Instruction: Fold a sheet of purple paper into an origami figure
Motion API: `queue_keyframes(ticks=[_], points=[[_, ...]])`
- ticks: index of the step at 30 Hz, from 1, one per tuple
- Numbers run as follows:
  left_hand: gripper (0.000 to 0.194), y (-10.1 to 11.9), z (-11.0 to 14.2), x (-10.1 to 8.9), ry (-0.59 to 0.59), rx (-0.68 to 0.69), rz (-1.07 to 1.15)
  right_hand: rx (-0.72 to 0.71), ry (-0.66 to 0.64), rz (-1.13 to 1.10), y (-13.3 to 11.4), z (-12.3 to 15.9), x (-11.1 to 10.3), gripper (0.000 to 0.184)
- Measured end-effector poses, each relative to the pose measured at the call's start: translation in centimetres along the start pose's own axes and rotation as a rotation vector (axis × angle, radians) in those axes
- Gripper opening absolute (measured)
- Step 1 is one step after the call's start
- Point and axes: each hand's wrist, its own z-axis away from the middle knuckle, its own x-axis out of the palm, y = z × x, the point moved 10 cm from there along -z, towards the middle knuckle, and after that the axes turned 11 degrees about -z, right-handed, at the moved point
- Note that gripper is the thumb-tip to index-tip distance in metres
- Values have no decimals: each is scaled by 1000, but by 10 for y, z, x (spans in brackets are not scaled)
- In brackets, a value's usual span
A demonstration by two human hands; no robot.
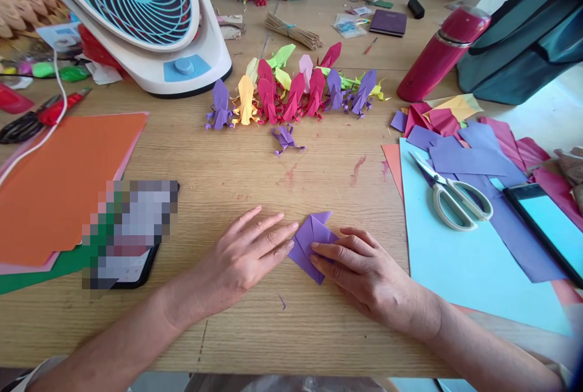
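A purple sheet of origami paper (306,245), folded into a small pointed shape, lies near the front middle of the wooden table. My right hand (371,270) grips its right side, fingers on top and the thumb hidden. My left hand (248,249) lies flat with fingers spread, its fingertips at the paper's left edge. Beyond them sits a small purple origami figure (286,138) with thin limbs. Behind it stands a row of similar origami figures in red, purple, yellow and green, among them a yellow one (246,100).
A white fan (191,70) stands at the back left. Orange paper (68,179) and a phone (132,234) lie left. On the right are scissors (455,200) on light-blue paper (455,270), purple scraps (469,158), another phone (546,228) and a red flask (441,55).
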Motion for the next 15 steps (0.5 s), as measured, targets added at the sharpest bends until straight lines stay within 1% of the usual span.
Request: queue_keyframes(ticks=[6, 11, 15], points=[[45, 8, 8, 3, -16, 4, -40, -2, 3, -6, 0, 0, 0, 33], [51, 10, 14, 5, -42, -70, -98, -2, 1, 18, 0, 1, 2, 33], [55, 8, 16, 7, -107, -124, -95, -10, 17, 46, 0, 1, 3, 33]])
